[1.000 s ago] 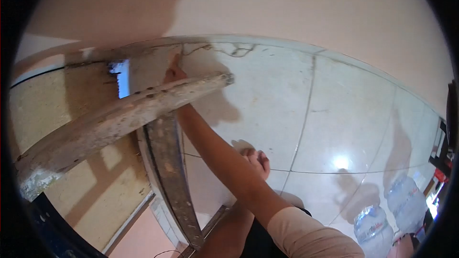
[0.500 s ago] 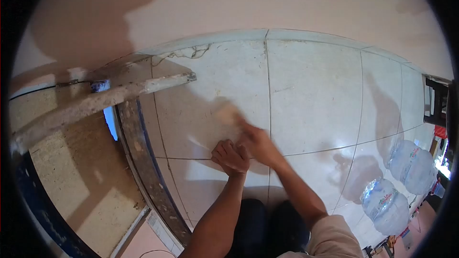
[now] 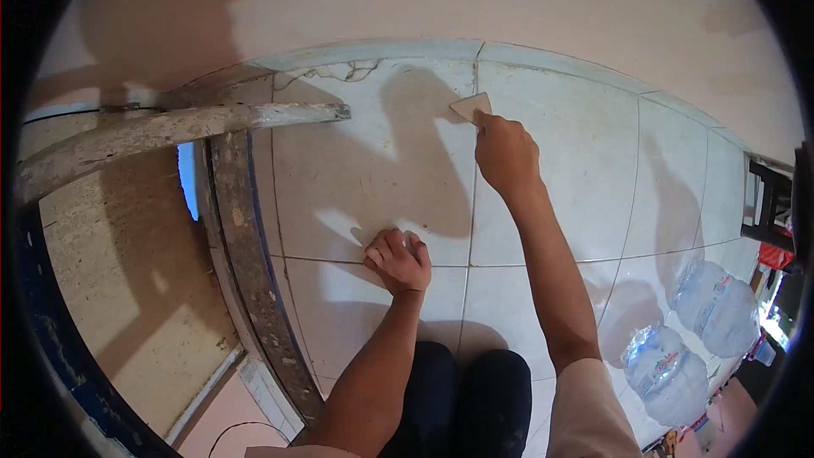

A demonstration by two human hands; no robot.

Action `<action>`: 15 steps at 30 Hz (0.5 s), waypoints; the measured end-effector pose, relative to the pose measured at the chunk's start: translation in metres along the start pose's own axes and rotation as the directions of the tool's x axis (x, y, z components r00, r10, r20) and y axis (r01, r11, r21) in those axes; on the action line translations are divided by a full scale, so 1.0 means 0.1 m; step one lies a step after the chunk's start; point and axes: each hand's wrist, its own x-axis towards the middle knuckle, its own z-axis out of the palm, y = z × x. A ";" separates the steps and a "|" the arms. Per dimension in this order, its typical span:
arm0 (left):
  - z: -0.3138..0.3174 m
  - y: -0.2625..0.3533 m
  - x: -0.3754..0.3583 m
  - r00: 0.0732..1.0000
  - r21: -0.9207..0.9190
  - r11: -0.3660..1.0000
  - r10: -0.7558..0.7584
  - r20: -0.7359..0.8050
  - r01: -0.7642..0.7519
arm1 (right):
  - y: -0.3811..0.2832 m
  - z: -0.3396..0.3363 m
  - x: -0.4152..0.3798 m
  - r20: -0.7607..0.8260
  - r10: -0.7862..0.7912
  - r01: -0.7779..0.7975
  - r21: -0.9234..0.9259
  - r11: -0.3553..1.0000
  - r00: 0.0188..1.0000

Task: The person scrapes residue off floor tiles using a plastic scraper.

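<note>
My right hand (image 3: 507, 153) reaches out over the white tiled floor (image 3: 551, 195), fingers wrapped round the grip of a putty knife. The flat, light-coloured blade of the putty knife (image 3: 472, 107) points up and left, near a grout line close to the wall base; its handle is hidden in my fingers. Nearer to me, my left hand (image 3: 398, 260) is curled, knuckles up, low over the tiles beside a horizontal grout line. The inside of that hand is hidden.
A rough wooden pole (image 3: 212, 123) juts in from the left above a worn door frame (image 3: 246, 229). Two large clear water bottles (image 3: 666, 373) lie at the lower right. A black stand (image 3: 767, 203) is at the far right. The pink wall (image 3: 475, 0) rises ahead.
My right hand has moved forward and right with the putty knife, away from my left hand. My left hand stays near the same place, its thumb now more raised.
</note>
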 end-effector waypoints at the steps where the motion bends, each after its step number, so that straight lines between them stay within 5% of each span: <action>1: -0.02 0.01 -0.01 1.000 -0.005 1.000 -0.007 0.004 0.007 | 0.01 0.03 -0.03 0.005 -0.001 0.001 -0.008 1.000 1.000; 15: 0.01 -0.01 -0.02 0.996 0.001 0.998 -0.055 0.064 0.055 | -0.08 0.03 0.04 -0.013 0.026 -0.026 -0.042 0.999 1.000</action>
